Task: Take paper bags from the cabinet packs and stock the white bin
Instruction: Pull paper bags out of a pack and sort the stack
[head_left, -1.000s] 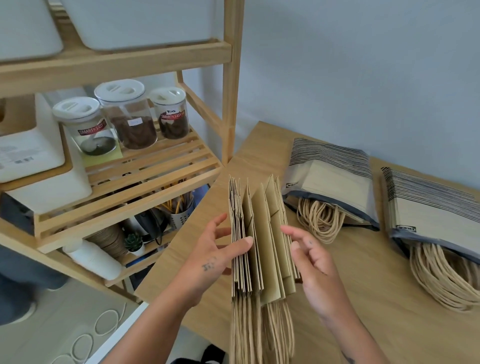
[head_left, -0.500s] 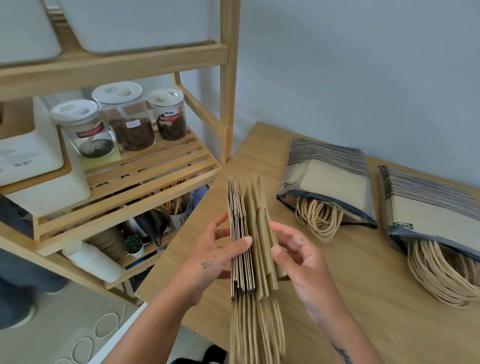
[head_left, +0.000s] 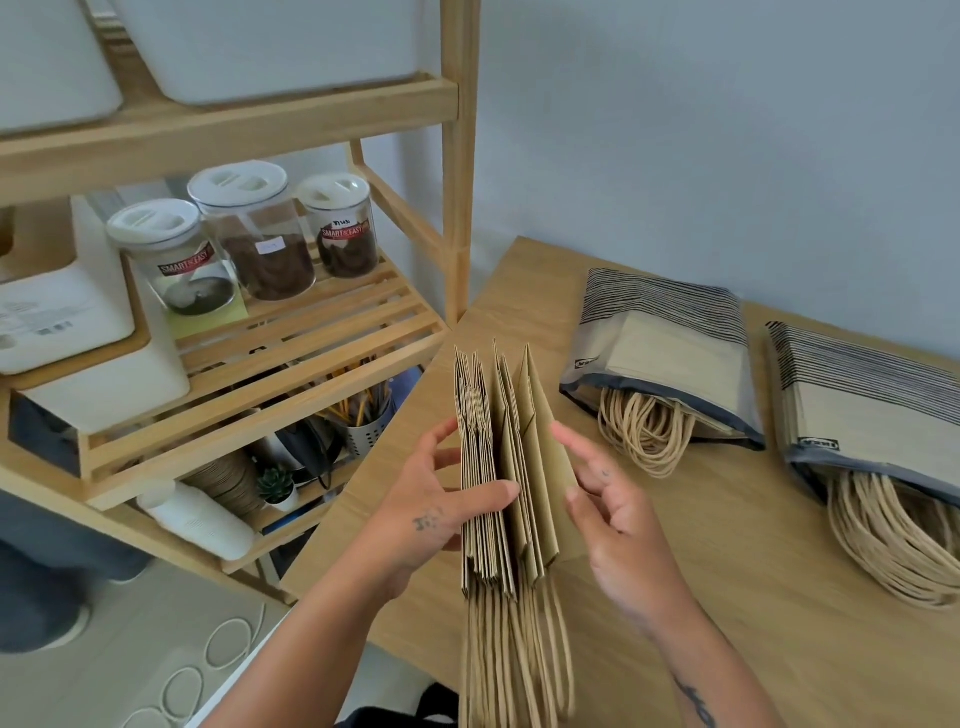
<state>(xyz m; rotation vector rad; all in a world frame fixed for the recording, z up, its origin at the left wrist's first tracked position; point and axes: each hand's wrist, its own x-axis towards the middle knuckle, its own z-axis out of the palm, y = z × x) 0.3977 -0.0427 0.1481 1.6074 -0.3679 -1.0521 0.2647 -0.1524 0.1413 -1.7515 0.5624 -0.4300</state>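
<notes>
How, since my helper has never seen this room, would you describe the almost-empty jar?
On the wooden shelf unit left of the table, the slatted shelf carries three white-lidded jars. Take the leftmost jar: it is nearly empty, while the middle jar and right jar hold dark brown contents.

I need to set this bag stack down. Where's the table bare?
Bare table lies between the right hand and the handles spilling from the right pack, and at the far corner between the shelf post and the left pack. Crowded: the strip between both packs.
</notes>
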